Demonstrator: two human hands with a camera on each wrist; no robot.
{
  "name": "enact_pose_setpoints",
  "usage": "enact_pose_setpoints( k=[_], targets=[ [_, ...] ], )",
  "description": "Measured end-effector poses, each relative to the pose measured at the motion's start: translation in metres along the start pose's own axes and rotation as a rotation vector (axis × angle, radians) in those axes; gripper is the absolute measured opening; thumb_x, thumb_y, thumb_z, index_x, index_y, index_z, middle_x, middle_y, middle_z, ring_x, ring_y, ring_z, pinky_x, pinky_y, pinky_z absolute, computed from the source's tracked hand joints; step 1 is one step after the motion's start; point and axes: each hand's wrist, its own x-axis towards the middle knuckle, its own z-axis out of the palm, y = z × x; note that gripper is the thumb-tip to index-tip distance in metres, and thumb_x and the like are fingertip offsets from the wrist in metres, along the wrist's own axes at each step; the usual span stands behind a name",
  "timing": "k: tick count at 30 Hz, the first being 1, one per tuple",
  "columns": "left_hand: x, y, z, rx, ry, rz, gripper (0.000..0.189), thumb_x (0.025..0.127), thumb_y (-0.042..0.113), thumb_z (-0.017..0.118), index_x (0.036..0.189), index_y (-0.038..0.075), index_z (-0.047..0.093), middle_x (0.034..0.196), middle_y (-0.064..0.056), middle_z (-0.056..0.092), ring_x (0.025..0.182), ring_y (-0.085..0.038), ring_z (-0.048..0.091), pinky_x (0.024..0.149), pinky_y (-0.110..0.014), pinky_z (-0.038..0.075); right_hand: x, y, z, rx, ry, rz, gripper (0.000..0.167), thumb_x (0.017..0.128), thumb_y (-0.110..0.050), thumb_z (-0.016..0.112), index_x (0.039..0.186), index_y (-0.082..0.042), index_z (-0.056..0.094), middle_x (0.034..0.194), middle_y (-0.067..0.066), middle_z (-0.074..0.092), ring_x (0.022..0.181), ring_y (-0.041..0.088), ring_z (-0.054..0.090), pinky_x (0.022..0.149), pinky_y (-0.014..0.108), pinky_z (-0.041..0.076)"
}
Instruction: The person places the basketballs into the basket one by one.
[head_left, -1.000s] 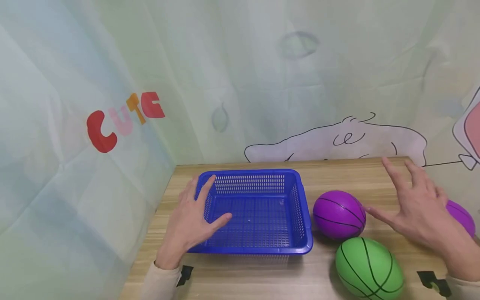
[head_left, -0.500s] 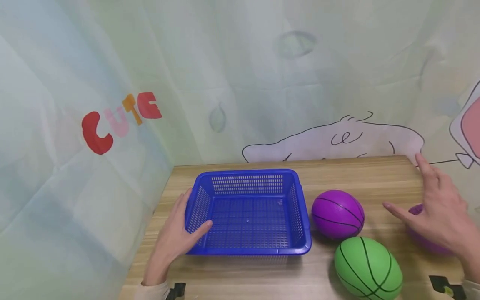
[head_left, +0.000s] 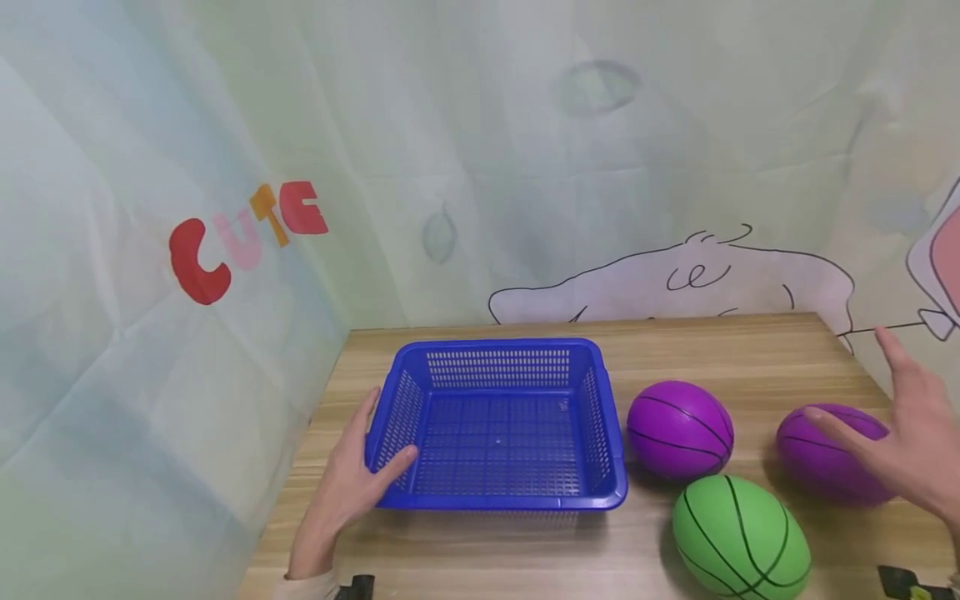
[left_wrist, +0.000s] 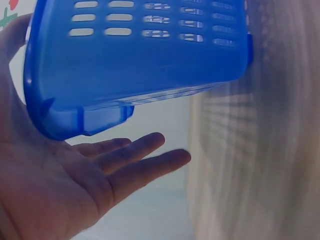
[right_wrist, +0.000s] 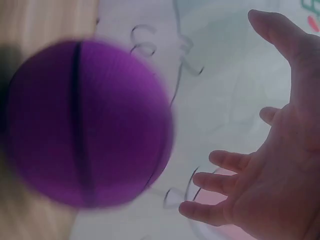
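Lying crosswise, upright blue basket [head_left: 498, 502]

Basket [head_left: 498, 502]: blue. Left ball [head_left: 678, 429], right ball [head_left: 823, 477]: purple, black lines. Front ball [head_left: 741, 537]: green, black lines. Table [head_left: 525, 560]: light-brown wood grain.

The basket [head_left: 498, 502] sits left of three balls [head_left: 741, 537] on the table [head_left: 525, 567]
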Motion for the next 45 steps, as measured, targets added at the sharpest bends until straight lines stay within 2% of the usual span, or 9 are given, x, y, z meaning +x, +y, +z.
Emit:
enact_pose_setpoints(
  k=[7,12,16,22,27,29,31,34,45],
  targets=[
    [0.0,-0.008,0.005,-0.086,0.0,0.02,0.101,0.101,0.039,0.077,0.179,0.011,0.02,0.177,-0.027,0.036,0.154,-0.056,0.046,0.12,-0.079,0.039,-0.009,0.037,0.005,-0.037,0.006,0.067,0.12,0.1,-0.044,0.079,0.179,-0.009,-0.004,0.175,0.046,0.006,0.158,0.073,0.01,0.125,0.087,0.007],
    [0.0,-0.01,0.009,-0.082,0.002,0.04,0.1,0.101,0.04,0.077,0.178,0.007,0.022,0.177,-0.029,0.033,0.157,-0.057,0.041,0.122,-0.079,0.036,-0.012,0.05,0.009,0.042,-0.03,0.111,0.119,0.101,-0.038,0.08,0.179,-0.009,-0.006,0.166,0.055,0.015,0.144,0.082,0.024,0.109,0.096,0.021],
    [-0.001,-0.009,0.01,-0.067,-0.007,0.018,0.1,0.101,0.042,0.076,0.178,0.006,0.022,0.178,-0.029,0.031,0.158,-0.057,0.038,0.123,-0.079,0.034,-0.014,0.052,0.012,0.119,-0.101,0.147,0.117,0.105,-0.035,0.077,0.178,-0.011,-0.011,0.165,0.058,0.009,0.137,0.086,0.026,0.098,0.097,0.027],
    [-0.002,-0.009,0.01,-0.046,-0.029,-0.016,0.102,0.102,0.044,0.074,0.178,0.006,0.018,0.179,-0.029,0.029,0.159,-0.057,0.037,0.124,-0.077,0.033,-0.017,0.053,0.024,0.239,-0.197,0.156,0.116,0.109,-0.029,0.075,0.176,-0.015,-0.018,0.167,0.056,-0.003,0.142,0.088,0.012,0.106,0.098,0.015],
    [-0.004,-0.01,0.01,-0.049,-0.041,-0.054,0.102,0.103,0.045,0.074,0.18,0.012,0.016,0.178,-0.028,0.031,0.154,-0.058,0.044,0.122,-0.078,0.038,-0.016,0.055,0.039,0.234,-0.205,0.119,0.117,0.105,-0.028,0.078,0.177,-0.01,-0.013,0.165,0.058,0.009,0.137,0.086,0.029,0.111,0.093,0.024],
    [-0.005,-0.01,0.01,-0.053,-0.046,-0.069,0.102,0.103,0.045,0.075,0.18,0.015,0.015,0.178,-0.027,0.031,0.153,-0.059,0.046,0.121,-0.078,0.039,-0.017,0.057,0.045,0.233,-0.204,0.1,0.119,0.103,-0.026,0.081,0.177,-0.007,-0.01,0.164,0.057,0.015,0.132,0.082,0.037,0.115,0.069,0.05],
    [-0.006,-0.01,0.01,-0.059,-0.053,-0.079,0.101,0.104,0.044,0.075,0.181,0.018,0.014,0.179,-0.027,0.03,0.152,-0.059,0.046,0.12,-0.078,0.039,-0.019,0.058,0.049,0.237,-0.2,0.096,0.122,0.101,-0.024,0.084,0.177,-0.005,-0.009,0.161,0.057,0.019,0.125,0.079,0.043,0.095,0.041,0.063],
    [-0.007,-0.009,0.01,-0.068,-0.06,-0.087,0.101,0.104,0.044,0.075,0.181,0.021,0.014,0.18,-0.025,0.029,0.154,-0.059,0.044,0.121,-0.079,0.038,-0.02,0.059,0.054,0.26,-0.179,0.105,0.125,0.096,-0.02,0.089,0.177,-0.002,-0.005,0.157,0.057,0.025,0.12,0.076,0.048,0.07,0.008,0.042],
    [-0.007,-0.006,0.011,-0.089,-0.058,-0.095,0.1,0.105,0.043,0.075,0.181,0.022,0.014,0.181,-0.024,0.028,0.156,-0.058,0.042,0.122,-0.078,0.037,-0.022,0.055,0.054,0.296,-0.12,0.235,0.118,0.099,-0.025,0.088,0.18,-0.012,0.003,0.159,0.053,0.025,0.123,0.072,0.047,0.067,0.007,0.042]
  ],
)
